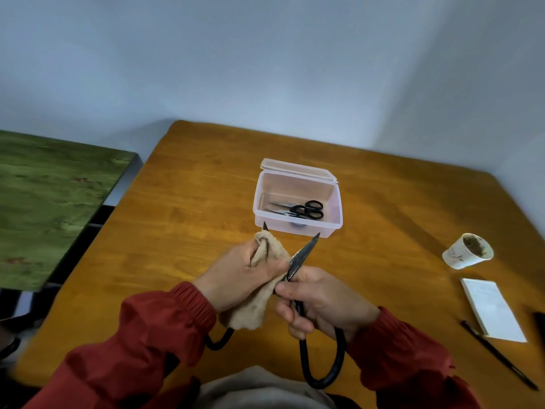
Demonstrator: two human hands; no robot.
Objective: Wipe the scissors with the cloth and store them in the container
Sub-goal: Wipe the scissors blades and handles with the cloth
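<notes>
Black long-looped scissors [305, 252] are held above the near middle of the table, blades spread in a V pointing away from the person. Left hand [239, 273] is curled round a beige cloth [256, 308], which wraps the left blade so that only its tip shows above the fabric. Right hand [321, 296] grips the scissors just below the pivot, thumb and fingers closed on the shank, with the large handle loop hanging beneath it. Step in hand, as judged: wiping, with the left blade under treatment; the right blade is bare and looks dull and marked. Next move likely calls for shifting the cloth to that blade, then closing the blades before storage. Clear plastic container [295, 228] stands just beyond the blade tips, its hinged lid [298, 168] open to the far side; a smaller pair of black-handled scissors [306, 209] lies inside. Fit of the long pair is doubtful. Orange-brown wooden table [191, 187] carries, at right, a tilted paper cup [467, 252] with brown residue, a white notepad [492, 308] and a dark pen [498, 354]. Green-topped surface [50, 202] stands to the left. Pale plain walls [265, 54] meet in a corner behind.
</notes>
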